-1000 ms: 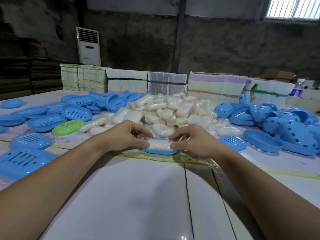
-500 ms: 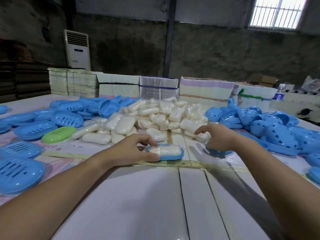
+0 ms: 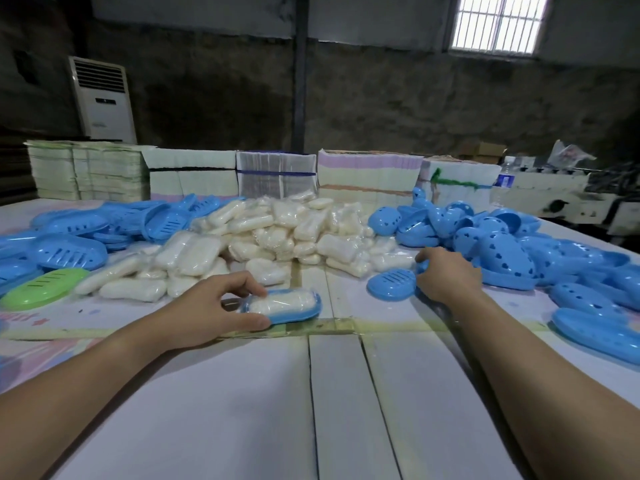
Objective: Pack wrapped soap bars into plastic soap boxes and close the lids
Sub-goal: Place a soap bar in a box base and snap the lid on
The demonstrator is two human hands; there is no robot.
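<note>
One wrapped soap bar (image 3: 282, 302) in blue box base (image 3: 294, 315), left hand (image 3: 214, 306) grip pinching its end.

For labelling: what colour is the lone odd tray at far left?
Green tray, head view.

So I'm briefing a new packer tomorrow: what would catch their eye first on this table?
Probably the heap of white plastic-wrapped soap bars at the table's centre, flanked by piles of blue plastic soap-box parts. One lime-green slotted piece stands out at the left. In front, the left hand holds a blue base with a wrapped bar in it, lid not yet on.
</note>
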